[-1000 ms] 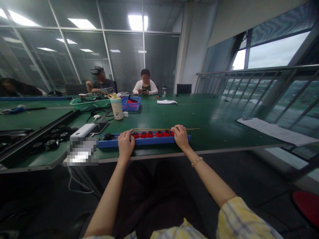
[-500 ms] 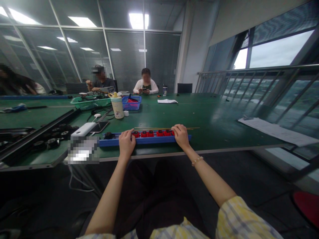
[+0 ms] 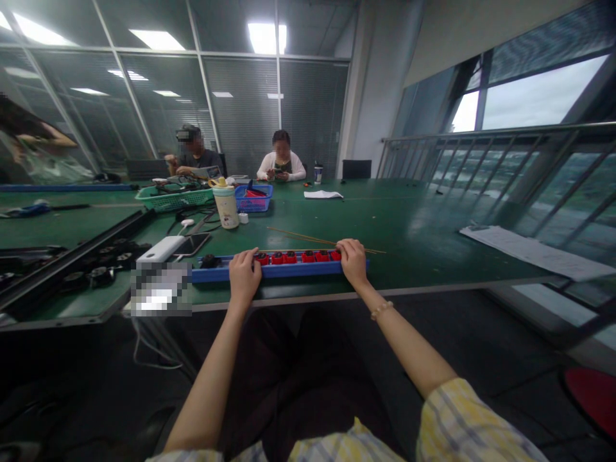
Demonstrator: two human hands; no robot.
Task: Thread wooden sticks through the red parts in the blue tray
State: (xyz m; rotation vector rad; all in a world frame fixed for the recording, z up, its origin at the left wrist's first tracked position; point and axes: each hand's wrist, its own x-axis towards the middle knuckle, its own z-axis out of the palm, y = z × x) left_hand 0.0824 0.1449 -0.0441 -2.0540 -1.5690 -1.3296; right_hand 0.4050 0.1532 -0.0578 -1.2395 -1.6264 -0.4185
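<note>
Your two hands lay on a long blue tray (image 3: 221,276) near the front edge of the green bench (image 3: 394,224), and the tray ran parallel to that edge, left of its middle. Your left hand (image 3: 245,277) was over the tray's left half, with its fingers curled down onto it. Your right hand (image 3: 353,262) was at the tray's right end, just beside the last of the red blocks, and a beaded bracelet (image 3: 381,311) circled that wrist. Both hands were narrowed over the tray, but you cannot tell from this view whether they gripped it.

Six red blocks (image 3: 290,258) sat in a row in the tray, between your hands, and one black part (image 3: 208,260) sat near its left end. Two thin sticks (image 3: 308,238) lay on the bench just behind the tray.

Left of the tray were one white power bank (image 3: 161,249) and one smartphone (image 3: 192,244). Farther along the bench stood one lidded bottle (image 3: 226,208), one blue basket (image 3: 253,199) and one green basket (image 3: 173,199). Two co-workers (image 3: 282,157) sat at the far end.
</note>
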